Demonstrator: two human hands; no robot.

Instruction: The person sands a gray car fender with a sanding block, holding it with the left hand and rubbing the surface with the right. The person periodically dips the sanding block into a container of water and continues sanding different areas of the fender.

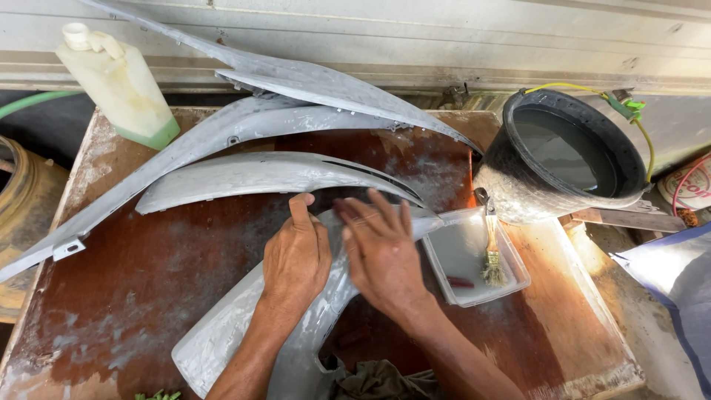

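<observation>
A grey curved body panel (222,333) lies on the wet brown table (148,274), running from the near edge up toward the middle. My left hand (296,255) rests flat on it with the thumb raised. My right hand (381,248) presses flat on the same panel just to the right, fingers spread and pointing away from me. Whether anything lies under the palm is hidden.
Further grey panels (252,174) (318,81) lie across the back of the table. A white plastic jug (118,81) stands at the back left. A black bucket of water (566,152) sits at the right, with a white tray (463,255) holding a brush (492,259) beside it.
</observation>
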